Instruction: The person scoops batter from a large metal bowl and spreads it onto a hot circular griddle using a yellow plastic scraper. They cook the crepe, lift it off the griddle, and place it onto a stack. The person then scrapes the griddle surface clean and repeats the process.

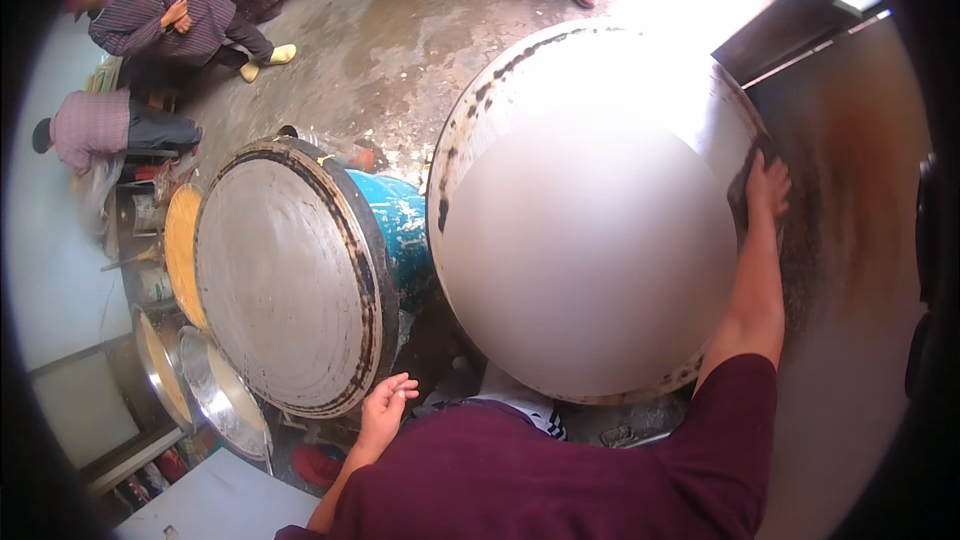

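In the head view, the right hand [768,188] is closed over a dark, soft-looking pad [738,190], probably folded cloth, held against the right-hand edge of a large round pale-grey metal griddle [590,270]; the padding likely keeps the fingers off hot or grimy metal, though blur hides exactly how they wrap it. This griddle lies in front of the person and to their right, seemingly so the arm can reach across to its far side. The left hand [383,412] holds nothing visible, its fingers loosely bent, just beside the lower edge of a second round griddle with a scuffed grey face [285,280], perhaps kept back to leave the right arm room. The larger plate looks smooth and satiny in the middle, washed out by glare at its far side, with black scorch flecks along its rim; the smaller one shows faint circular scratches and a charred brown-black border. Between them stands a turquoise drum [405,225], its paint chipped white. Left of the smaller griddle are a shiny flared metal basin [203,368] and a yellow-orange disc [184,255], within an easy turn of the body.
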The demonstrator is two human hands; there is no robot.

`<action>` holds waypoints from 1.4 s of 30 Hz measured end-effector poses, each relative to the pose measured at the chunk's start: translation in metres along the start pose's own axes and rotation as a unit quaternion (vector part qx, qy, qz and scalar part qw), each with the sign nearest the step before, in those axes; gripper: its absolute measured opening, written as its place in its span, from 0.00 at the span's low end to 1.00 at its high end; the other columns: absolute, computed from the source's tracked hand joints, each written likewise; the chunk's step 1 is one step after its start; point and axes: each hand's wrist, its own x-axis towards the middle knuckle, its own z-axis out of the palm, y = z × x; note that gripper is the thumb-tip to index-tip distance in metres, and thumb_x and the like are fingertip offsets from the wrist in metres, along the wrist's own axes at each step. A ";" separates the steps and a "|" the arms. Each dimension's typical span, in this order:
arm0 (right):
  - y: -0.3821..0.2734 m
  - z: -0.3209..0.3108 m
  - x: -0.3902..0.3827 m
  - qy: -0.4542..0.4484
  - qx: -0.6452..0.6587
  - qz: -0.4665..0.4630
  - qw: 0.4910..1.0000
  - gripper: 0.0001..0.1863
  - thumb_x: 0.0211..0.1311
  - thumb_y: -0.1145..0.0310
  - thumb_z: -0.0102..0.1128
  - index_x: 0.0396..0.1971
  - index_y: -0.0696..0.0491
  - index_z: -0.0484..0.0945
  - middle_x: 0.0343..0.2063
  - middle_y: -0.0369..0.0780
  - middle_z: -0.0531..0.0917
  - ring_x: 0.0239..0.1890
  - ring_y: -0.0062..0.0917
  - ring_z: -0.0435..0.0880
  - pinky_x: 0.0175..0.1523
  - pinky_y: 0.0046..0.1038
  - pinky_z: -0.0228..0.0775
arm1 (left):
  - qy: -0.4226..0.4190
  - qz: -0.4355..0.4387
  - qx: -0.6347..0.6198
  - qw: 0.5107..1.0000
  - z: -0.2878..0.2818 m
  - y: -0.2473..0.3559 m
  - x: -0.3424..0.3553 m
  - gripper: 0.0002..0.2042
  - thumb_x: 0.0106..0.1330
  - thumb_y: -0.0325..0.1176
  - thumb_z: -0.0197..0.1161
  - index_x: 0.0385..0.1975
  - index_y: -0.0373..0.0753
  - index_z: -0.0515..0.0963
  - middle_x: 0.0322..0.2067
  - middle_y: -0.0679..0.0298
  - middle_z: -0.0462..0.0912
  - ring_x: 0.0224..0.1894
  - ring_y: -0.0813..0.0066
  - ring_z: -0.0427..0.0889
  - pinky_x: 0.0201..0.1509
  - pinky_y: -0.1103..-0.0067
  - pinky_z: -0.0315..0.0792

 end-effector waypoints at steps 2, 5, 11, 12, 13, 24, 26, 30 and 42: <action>-0.074 -0.009 0.017 0.013 -0.017 -0.072 0.997 0.37 0.59 0.37 0.32 0.63 0.45 0.55 0.64 0.34 0.55 0.65 0.30 0.52 0.61 0.48 0.48 | 0.016 -0.018 0.031 0.999 0.005 0.009 -0.002 0.14 0.65 0.24 0.46 0.50 0.29 0.66 0.43 0.54 0.77 0.42 0.72 0.78 0.46 0.79 0.70; -0.190 -0.025 -0.005 0.025 0.061 -0.213 0.975 0.35 0.56 0.38 0.39 0.59 0.45 0.60 0.64 0.36 0.55 0.67 0.31 0.49 0.64 0.49 0.42 | 0.046 -0.034 0.030 0.998 0.009 0.018 -0.005 0.15 0.66 0.25 0.45 0.52 0.31 0.65 0.44 0.55 0.76 0.42 0.72 0.78 0.46 0.80 0.69; -0.293 -0.071 -0.134 -0.039 0.086 -0.414 0.905 0.38 0.58 0.39 0.39 0.62 0.50 0.56 0.65 0.38 0.53 0.68 0.32 0.46 0.67 0.44 0.36 | 0.057 -0.004 0.016 0.998 0.003 0.019 -0.022 0.15 0.66 0.25 0.45 0.52 0.31 0.66 0.44 0.55 0.76 0.42 0.72 0.78 0.47 0.80 0.69; -0.294 -0.075 -0.162 -0.030 0.071 -0.441 0.894 0.38 0.58 0.39 0.39 0.62 0.51 0.55 0.65 0.38 0.53 0.67 0.32 0.47 0.66 0.46 0.37 | 0.053 0.002 0.018 0.998 0.001 0.017 -0.025 0.15 0.66 0.25 0.45 0.52 0.31 0.66 0.44 0.55 0.76 0.42 0.72 0.78 0.47 0.80 0.69; -0.289 -0.078 -0.189 -0.018 0.077 -0.470 0.879 0.39 0.58 0.39 0.41 0.62 0.51 0.56 0.65 0.38 0.53 0.67 0.33 0.47 0.66 0.48 0.37 | 0.049 0.009 0.018 0.999 -0.004 0.014 -0.029 0.15 0.66 0.25 0.45 0.52 0.31 0.66 0.44 0.55 0.76 0.42 0.72 0.78 0.47 0.80 0.69; -0.064 -0.089 -0.482 -0.078 0.084 -0.585 0.803 0.56 0.29 0.42 0.69 0.61 0.52 0.55 0.64 0.43 0.51 0.68 0.41 0.43 0.62 0.61 0.34 | -0.072 0.157 -0.013 0.985 -0.104 -0.073 -0.086 0.14 0.66 0.24 0.46 0.51 0.30 0.67 0.43 0.55 0.76 0.42 0.71 0.78 0.50 0.77 0.70; -0.017 -0.086 -0.513 -0.069 0.078 -0.567 0.817 0.54 0.30 0.46 0.70 0.61 0.51 0.56 0.64 0.43 0.51 0.67 0.41 0.43 0.62 0.60 0.36 | -0.084 0.177 -0.011 0.981 -0.132 -0.091 -0.107 0.14 0.65 0.24 0.47 0.50 0.30 0.67 0.43 0.56 0.77 0.42 0.72 0.77 0.50 0.77 0.70; 0.051 -0.070 -0.543 -0.046 0.051 -0.502 0.862 0.45 0.36 0.58 0.66 0.59 0.52 0.58 0.64 0.44 0.52 0.67 0.41 0.45 0.62 0.57 0.43 | -0.084 0.197 -0.011 0.977 -0.176 -0.123 -0.152 0.14 0.65 0.24 0.47 0.50 0.30 0.68 0.42 0.57 0.77 0.41 0.74 0.78 0.48 0.79 0.70; 0.255 -0.071 -0.522 -0.172 0.789 0.102 0.580 0.17 0.56 0.68 0.48 0.45 0.57 0.73 0.39 0.43 0.78 0.40 0.33 0.77 0.44 0.36 0.69 | -0.170 0.182 -0.028 0.968 -0.162 -0.160 -0.219 0.14 0.66 0.25 0.48 0.50 0.32 0.69 0.43 0.57 0.77 0.41 0.72 0.78 0.48 0.77 0.71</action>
